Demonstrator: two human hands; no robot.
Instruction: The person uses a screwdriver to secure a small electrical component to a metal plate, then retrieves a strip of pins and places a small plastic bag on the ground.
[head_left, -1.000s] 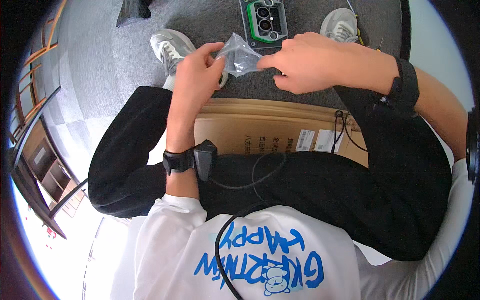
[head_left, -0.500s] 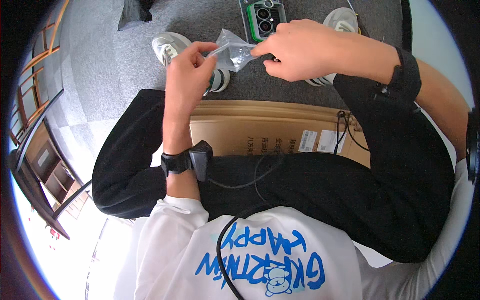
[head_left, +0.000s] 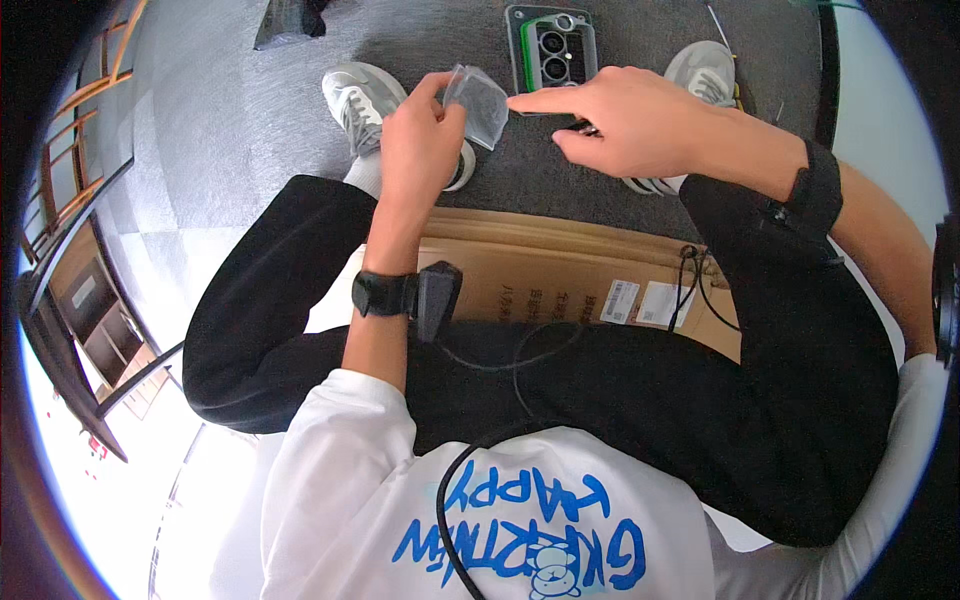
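A small clear plastic bag [head_left: 478, 108] hangs from my left hand [head_left: 422, 145], pinched between thumb and fingers at its left edge. My right hand [head_left: 645, 120] is to the right of it, with the index finger stretched out and its tip at the bag's right edge. The thumb of that hand sits lower, apart from the index finger. A small dark thing [head_left: 585, 128] shows between the thumb and the curled fingers, too little of it visible to name. Just beyond the right hand, on the grey floor, lies a grey-and-green case with round dark lens-like parts [head_left: 553, 55].
Flat cardboard [head_left: 560, 265] with labels and a black cable lies between my legs. My shoes [head_left: 362, 100] stand on either side of the hands. A dark bag-like object [head_left: 290, 22] rests on the floor at the far left. Wooden furniture [head_left: 110, 320] stands along the left rim.
Both hands have shifted slightly right in the picture. The bag, stretched between both hands before, now hangs flatter from the left hand, and the right fingertip has drawn back to its edge.
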